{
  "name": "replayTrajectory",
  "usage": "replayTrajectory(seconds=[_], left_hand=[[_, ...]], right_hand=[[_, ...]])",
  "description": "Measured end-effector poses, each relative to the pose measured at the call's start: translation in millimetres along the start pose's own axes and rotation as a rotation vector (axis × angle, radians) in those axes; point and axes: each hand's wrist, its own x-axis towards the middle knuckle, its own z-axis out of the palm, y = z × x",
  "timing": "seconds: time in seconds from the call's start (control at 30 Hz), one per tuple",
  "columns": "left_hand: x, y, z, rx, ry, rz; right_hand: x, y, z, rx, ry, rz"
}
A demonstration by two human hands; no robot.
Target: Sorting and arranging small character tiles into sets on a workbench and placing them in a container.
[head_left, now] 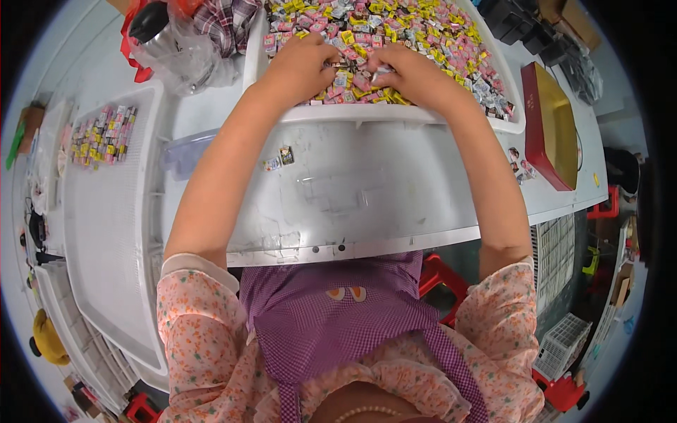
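As a broad white tray (pixel 317 113) is covered with small wrapped pieces (pixel 451 53) in pink, yellow, black and white, both bare hands are set among them near its front rim. By the right hand (pixel 412 74), a pale, shiny piece (pixel 383 72) appears to be pinched between thumb and fingertips. The fingers of the left hand (pixel 300 67) are curled down onto the heap; whether anything is gripped there cannot be told, as the fingertips are hidden. Each piece is judged to be light, fairly firm inside and slippery in its glossy wrapper, which is more easily creased or torn than the contents are crushed. A hold is best taken across the body of a single piece, by thumb and forefinger, since close-packed neighbours are easily dragged along. Two loose pieces (pixel 286 155) are seen on the grey table (pixel 416 176), and rows of similar pieces (pixel 104 135) are laid in a second white tray (pixel 109 240) to the left.
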Motion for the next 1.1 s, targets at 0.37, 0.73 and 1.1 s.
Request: replayTrajectory(seconds=[0.37, 0.73, 1.1], left_hand=[[3.4, -21.0, -25.6, -1.407, 0.250, -0.608], [-0.1, -54.4, -18.9, -2.163, 0.188, -0.436], [-92.3, 60.4, -63.1, -1.815, 0.074, -0.627]], right_hand=[[17.5, -8.9, -6.3, 0.385, 0.095, 0.196], [27.1, -14.4, 12.5, 0.231, 0.034, 0.128], [-105.5, -69.5, -9.1, 0.473, 0.230, 0.224]])
